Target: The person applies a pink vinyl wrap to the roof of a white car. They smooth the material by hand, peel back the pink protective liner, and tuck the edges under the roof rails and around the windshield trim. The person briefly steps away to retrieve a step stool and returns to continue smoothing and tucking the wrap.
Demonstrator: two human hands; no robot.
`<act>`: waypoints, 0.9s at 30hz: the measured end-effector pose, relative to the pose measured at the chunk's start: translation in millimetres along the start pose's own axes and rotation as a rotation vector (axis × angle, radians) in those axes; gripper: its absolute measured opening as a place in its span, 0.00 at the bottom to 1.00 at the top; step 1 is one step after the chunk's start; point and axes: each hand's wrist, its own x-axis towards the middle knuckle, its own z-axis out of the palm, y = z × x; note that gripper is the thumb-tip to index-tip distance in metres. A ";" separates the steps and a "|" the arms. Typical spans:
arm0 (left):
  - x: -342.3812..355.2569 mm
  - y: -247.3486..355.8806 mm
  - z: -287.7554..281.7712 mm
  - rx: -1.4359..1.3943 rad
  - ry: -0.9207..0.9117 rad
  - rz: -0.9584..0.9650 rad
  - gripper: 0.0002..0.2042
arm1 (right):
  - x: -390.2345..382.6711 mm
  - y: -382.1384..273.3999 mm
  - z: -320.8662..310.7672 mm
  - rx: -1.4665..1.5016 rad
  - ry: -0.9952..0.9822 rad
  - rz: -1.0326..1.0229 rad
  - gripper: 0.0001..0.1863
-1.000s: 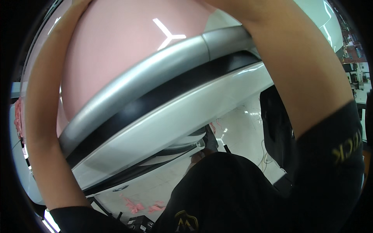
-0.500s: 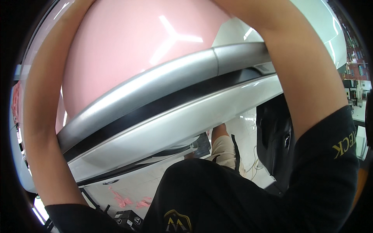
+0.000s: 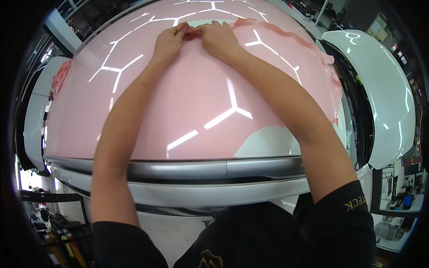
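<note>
Pink glossy film [image 3: 192, 111] covers most of a white car's roof. At the far part of the roof, my left hand [image 3: 169, 43] has its fingers closed in a pinch on the film's gathered edge. Close beside it on the right, my right hand [image 3: 219, 39] pinches the same edge, with a short stretch of darker, bunched film between the two. White paint [image 3: 268, 142] shows in a patch near the roof's near right corner. Both arms reach across a silver roof rail [image 3: 178, 169]. Parts of the fingertips are hidden.
Crumpled film [image 3: 60, 78] hangs at the roof's left end, and a wrinkled film border runs along the far right edge. A white raised car panel [image 3: 389, 94] stands at right. Another white panel [image 3: 38, 111] is at left, above a shelf with tools [image 3: 62, 241].
My view has swung from the rail and floor to the whole roof. Both hands, out of sight before, now show at the film's far edge.
</note>
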 end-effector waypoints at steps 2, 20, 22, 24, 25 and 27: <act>-5.3 2.5 -0.8 0.152 0.047 0.056 0.22 | -2.8 -4.3 0.1 0.141 -0.083 0.083 0.18; -2.6 4.9 -3.9 -0.026 0.193 -0.082 0.19 | 12.3 -3.9 -6.4 0.253 -0.058 -0.035 0.31; -3.0 4.9 -8.6 -0.044 0.075 -0.077 0.16 | 16.1 -0.8 -11.4 0.331 -0.142 0.071 0.38; -0.9 7.4 -12.8 -0.071 -0.074 -0.102 0.15 | 15.8 2.8 -4.6 0.356 0.001 0.058 0.33; 3.7 11.1 -11.6 -0.058 -0.052 -0.098 0.15 | 14.6 7.9 -1.7 0.353 0.046 0.009 0.30; 2.2 12.3 -10.7 -0.019 -0.014 -0.121 0.16 | 12.7 8.5 2.9 0.404 0.035 -0.017 0.23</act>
